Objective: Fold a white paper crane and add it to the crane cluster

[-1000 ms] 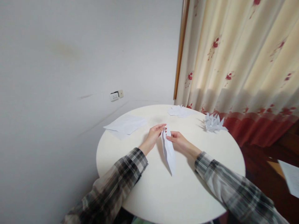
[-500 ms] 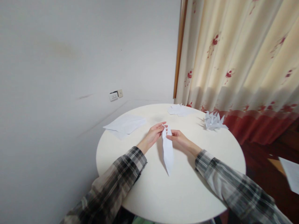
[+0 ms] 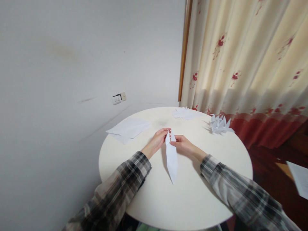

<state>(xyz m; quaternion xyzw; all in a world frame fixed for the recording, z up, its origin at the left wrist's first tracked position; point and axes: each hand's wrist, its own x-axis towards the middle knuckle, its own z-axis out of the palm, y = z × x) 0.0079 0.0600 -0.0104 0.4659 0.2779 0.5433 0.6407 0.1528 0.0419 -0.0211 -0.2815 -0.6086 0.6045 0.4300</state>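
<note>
A long, narrow folded white paper (image 3: pixel 171 158) points toward me over the round cream table (image 3: pixel 154 195). Its far end splits into two thin tips. My left hand (image 3: pixel 157 140) pinches the left tip with closed fingers. My right hand (image 3: pixel 183 145) pinches the right tip from the other side. Both hands sit near the table's middle, with plaid sleeves running back toward me.
Flat white sheets (image 3: pixel 128 129) lie at the table's far left. More folded paper (image 3: pixel 183 113) rests at the far edge, and spiky folded paper pieces (image 3: pixel 219 124) sit at the far right. A flowered curtain (image 3: pixel 245 64) hangs behind; a wall socket (image 3: pixel 119 98) is at left.
The folded paper has turned from standing partly on edge to lying flatter, its near point shifting slightly left. Both hands stayed at its far tips.
</note>
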